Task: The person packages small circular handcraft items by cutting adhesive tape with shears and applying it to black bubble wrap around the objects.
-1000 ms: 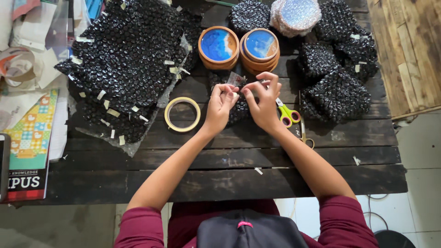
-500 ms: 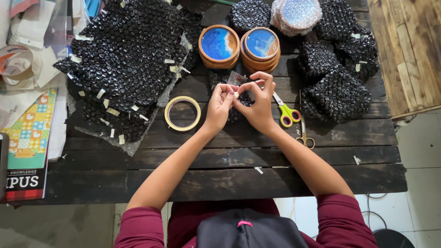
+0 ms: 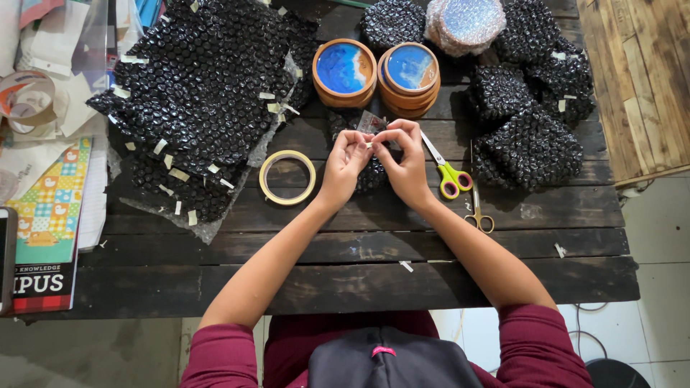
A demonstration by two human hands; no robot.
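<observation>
Left hand (image 3: pixel 345 162) and right hand (image 3: pixel 406 162), fingertips pressed together pinching a small tape strip (image 3: pixel 369 144) taut between them, above a black bubble-wrapped bundle (image 3: pixel 366 172) on the table (image 3: pixel 359 280), tape roll (image 3: pixel 287 177) near.

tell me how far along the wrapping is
Done: several black bubble-wrap bundles sit taped at the table's right and back. In hand: the left hand and right hand pinch a small tape piece over a part-wrapped item. Left: two blue-topped wooden coaster stacks are unwrapped.
</observation>
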